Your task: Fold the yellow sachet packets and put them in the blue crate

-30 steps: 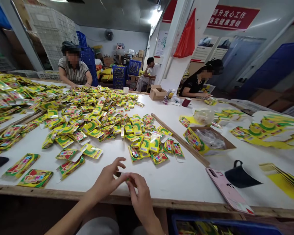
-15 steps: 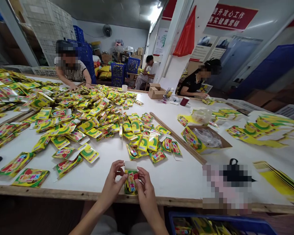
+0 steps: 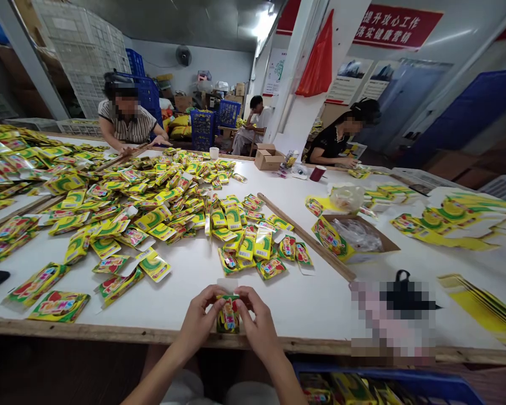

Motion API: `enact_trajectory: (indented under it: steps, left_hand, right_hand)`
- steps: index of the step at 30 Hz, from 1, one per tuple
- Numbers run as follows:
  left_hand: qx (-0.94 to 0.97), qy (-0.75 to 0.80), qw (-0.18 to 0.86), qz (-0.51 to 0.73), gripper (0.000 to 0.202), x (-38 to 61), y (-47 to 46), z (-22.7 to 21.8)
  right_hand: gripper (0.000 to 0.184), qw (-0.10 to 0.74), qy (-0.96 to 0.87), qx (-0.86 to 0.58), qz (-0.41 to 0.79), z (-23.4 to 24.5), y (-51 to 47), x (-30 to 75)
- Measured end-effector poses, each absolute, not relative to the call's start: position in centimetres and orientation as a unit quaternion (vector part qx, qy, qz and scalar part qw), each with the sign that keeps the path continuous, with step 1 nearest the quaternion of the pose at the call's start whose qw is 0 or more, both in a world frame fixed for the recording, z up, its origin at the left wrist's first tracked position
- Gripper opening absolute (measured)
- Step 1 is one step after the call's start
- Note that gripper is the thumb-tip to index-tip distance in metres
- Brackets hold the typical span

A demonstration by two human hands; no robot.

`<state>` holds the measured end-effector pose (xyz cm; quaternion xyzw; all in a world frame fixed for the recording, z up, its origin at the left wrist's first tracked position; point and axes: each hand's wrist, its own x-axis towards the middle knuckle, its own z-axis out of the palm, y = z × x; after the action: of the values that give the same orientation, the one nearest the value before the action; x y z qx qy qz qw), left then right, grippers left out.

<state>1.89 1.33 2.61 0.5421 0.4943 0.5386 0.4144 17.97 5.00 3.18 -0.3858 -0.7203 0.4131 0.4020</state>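
The small printed carton (image 3: 227, 316) is between your two hands at the table's near edge; you cannot tell from here whether its bottom touches the wood. It looks like thin glossy card, so expect it light, fairly stiff along its edges, easily creased on its broad faces and a little slippery. Your left hand (image 3: 201, 316) and right hand (image 3: 254, 315) pinch its upper sides, thumbs on the front, other fingers curled behind. The narrow sides are the best hold; squeezing the middle may dent it. A pale, blurred flap (image 3: 226, 285) shows above your fingertips.

Just beyond, a cluster of cartons (image 3: 253, 244) limits your forward reach, with a bigger heap (image 3: 164, 197) behind it. Loose cartons (image 3: 59, 306) lie off to your left. On your right, a wooden strip (image 3: 307, 236) bars sideways sliding, and a blue crate (image 3: 362, 371) sits below the table (image 3: 185, 287)
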Motion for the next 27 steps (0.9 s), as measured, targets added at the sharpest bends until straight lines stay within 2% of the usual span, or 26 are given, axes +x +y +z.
enact_trajectory:
  steps: [4,7,13,27]
  left_hand:
    - [0.533,0.491,0.384,0.572,0.013,2.5,1.5,2.2]
    - [0.495,0.484,0.388,0.608,0.024,3.2,1.3,1.6]
    - [0.553,0.495,0.385,0.548,0.017,3.4,1.1,2.6]
    - [0.498,0.531,0.397,0.559,0.016,3.6,1.8,2.9]
  right_hand:
    - [0.011,0.439,-0.713,-0.382,0.391,3.5,5.6,17.3]
    - [0.017,0.478,-0.682,-0.398,0.385,3.0,5.4,17.3]
    - [0.012,0.448,-0.725,-0.365,0.375,3.2,4.9,18.2]
    - [0.014,0.442,-0.702,-0.426,0.360,4.4,5.6,17.8]
